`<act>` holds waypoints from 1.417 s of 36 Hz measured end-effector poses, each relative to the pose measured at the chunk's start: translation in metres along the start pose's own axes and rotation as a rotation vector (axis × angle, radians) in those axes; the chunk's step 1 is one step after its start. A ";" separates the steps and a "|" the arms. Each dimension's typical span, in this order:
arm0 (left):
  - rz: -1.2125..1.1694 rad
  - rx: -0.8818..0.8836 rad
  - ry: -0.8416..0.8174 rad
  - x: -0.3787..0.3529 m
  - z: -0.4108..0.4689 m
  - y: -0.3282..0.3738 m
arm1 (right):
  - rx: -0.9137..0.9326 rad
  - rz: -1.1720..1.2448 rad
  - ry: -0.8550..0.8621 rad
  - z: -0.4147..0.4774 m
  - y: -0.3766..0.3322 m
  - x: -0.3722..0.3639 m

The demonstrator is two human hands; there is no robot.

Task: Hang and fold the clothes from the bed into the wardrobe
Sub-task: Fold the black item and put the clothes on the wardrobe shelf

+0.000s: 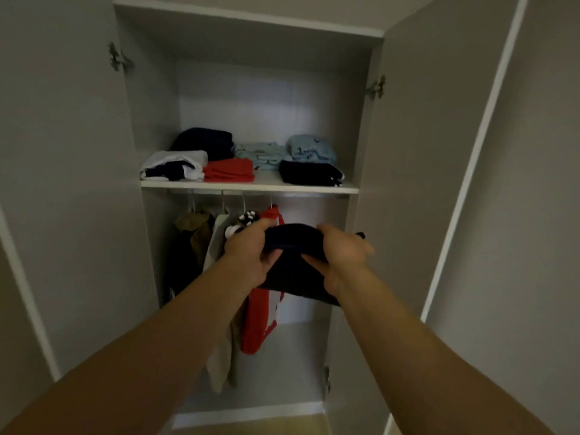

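Both wardrobe doors stand wide open, the left door [62, 183] and the right door [423, 183] swung out to either side, so I look straight into the wardrobe [364, 127].

I hold a folded dark garment [295, 277] in front of the lower section, just under the front edge of the shelf [251, 185]. My left hand [251, 252] grips its left end and my right hand [342, 255] grips its right end, fingers curled over the top fold.

On the shelf, bare board shows along the front between the red pile and the dark pile at the right. High bare wall rises above all the piles.

At the front left lies a white and dark bundle [174, 164], with a dark pile [204, 141] behind it. Beside the bundle is a red folded piece [229, 170]. Behind that is a light blue stack [259, 153], and a second light blue stack [312, 149] sits at the back right. In front of it is a dark folded piece [309, 173].

Below the shelf, hangers carry an olive garment [191, 233], a pale garment [216, 243] and a red and white garment [260, 321], all crowded to the left. The right part of this section shows bare back wall.
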State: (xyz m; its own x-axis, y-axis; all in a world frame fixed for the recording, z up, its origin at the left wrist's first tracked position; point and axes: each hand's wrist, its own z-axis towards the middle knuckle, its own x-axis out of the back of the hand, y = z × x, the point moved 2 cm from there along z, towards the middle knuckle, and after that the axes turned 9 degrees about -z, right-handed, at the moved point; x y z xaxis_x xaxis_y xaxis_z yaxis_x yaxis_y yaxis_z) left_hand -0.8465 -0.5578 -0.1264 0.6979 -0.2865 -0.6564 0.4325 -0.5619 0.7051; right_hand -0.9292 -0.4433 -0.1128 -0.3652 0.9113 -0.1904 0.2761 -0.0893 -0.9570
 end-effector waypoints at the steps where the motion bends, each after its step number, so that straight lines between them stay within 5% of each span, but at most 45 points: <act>1: 0.002 -0.018 -0.013 -0.015 0.008 0.006 | 0.018 -0.007 -0.018 0.013 -0.014 -0.003; 20: 0.021 -0.156 -0.246 -0.240 0.227 0.143 | 0.293 -0.127 -0.083 0.233 -0.252 -0.127; 29: -0.090 -0.275 -0.319 -0.316 0.354 0.198 | 0.397 -0.060 -0.061 0.355 -0.314 -0.190; 34: -0.059 -0.310 -0.332 -0.314 0.405 0.167 | 0.428 -0.030 0.064 0.418 -0.298 -0.186; 40: 0.510 0.073 -0.287 -0.237 0.441 0.075 | 0.379 -0.678 0.227 0.482 -0.199 -0.146; 45: 0.739 -0.062 -0.281 -0.200 0.458 0.064 | 0.372 -1.103 0.199 0.492 -0.163 -0.137; 51: 0.857 -0.224 -0.334 -0.186 0.457 0.079 | 0.631 -1.491 0.467 0.469 -0.163 -0.161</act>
State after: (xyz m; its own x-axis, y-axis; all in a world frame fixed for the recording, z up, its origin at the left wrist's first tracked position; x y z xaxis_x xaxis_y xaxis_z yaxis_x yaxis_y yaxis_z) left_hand -1.2031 -0.9041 -0.0713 0.6444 -0.7592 0.0909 -0.0281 0.0953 0.9951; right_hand -1.3324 -0.7644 -0.0291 0.3470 0.3656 0.8636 -0.4592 0.8692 -0.1835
